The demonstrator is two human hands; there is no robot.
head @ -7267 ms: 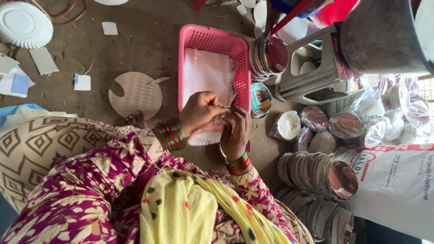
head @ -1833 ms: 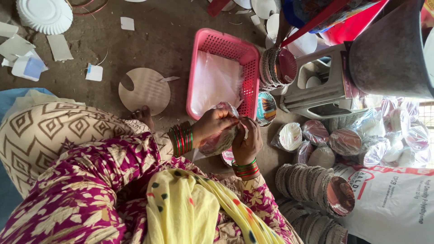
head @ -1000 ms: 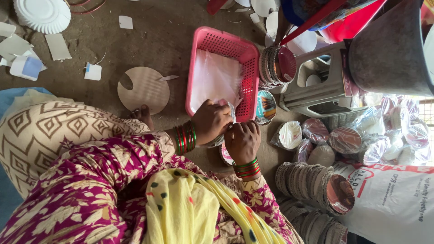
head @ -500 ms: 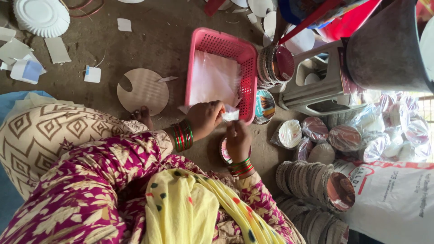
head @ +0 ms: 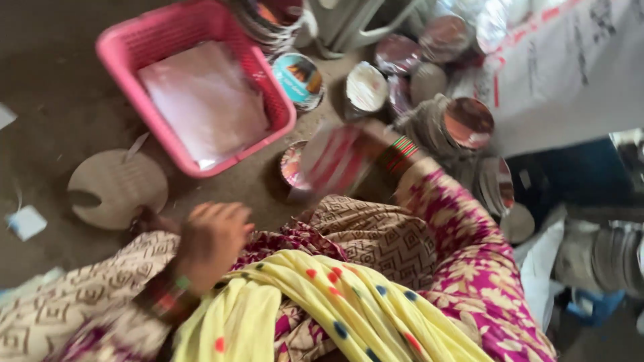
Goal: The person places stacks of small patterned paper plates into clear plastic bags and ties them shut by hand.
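Observation:
My right hand (head: pixel 365 144), blurred by motion and with striped bangles on the wrist, is closed on a red and white wrapped stack of plates (head: pixel 330 161). It holds the stack just above a printed plate on the floor (head: pixel 290 164). My left hand (head: pixel 213 236) rests on my patterned knee with the fingers loosely apart and nothing in them. A pink plastic basket (head: pixel 272 131) with clear plastic sheets (head: pixel 201 100) inside lies in front of both hands.
A round cardboard disc (head: pixel 117 189) lies left of the basket. Several stacks of foil-lined plates (head: pixel 468 122) crowd the right side beside a white sack (head: pixel 563 67). A printed plate stack (head: pixel 299 79) stands by the basket. A yellow dotted scarf (head: pixel 322 308) covers my lap.
The view has swung and closed in. My hands have separated: the left dropped back onto my knee, and the right swept right with the wrapped plate stack.

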